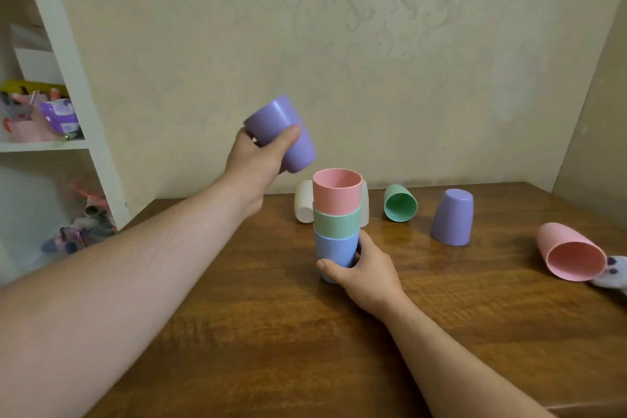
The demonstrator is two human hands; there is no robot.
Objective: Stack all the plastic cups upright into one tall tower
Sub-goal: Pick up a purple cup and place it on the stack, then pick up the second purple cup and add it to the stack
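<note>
Adding cup no. 4: left hand (254,163) grasps a tilted lilac plastic cup (281,132) above the pink-green-blue nested plastic tower (336,214) on the wooden surface (271,332), right hand (363,268) clenched round its blue base. Next (my guess): level it upright, centre over the pink rim, lower in.

Cup stack (337,214) mid-table (271,332); loose cups (453,217) right; shelf (68,78) left.

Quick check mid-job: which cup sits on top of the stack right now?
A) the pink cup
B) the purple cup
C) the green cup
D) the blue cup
A: the pink cup is topmost, nested in the green cup, which sits in the blue cup held by the right hand; the purple cup is in the left hand, above the stack.
</note>
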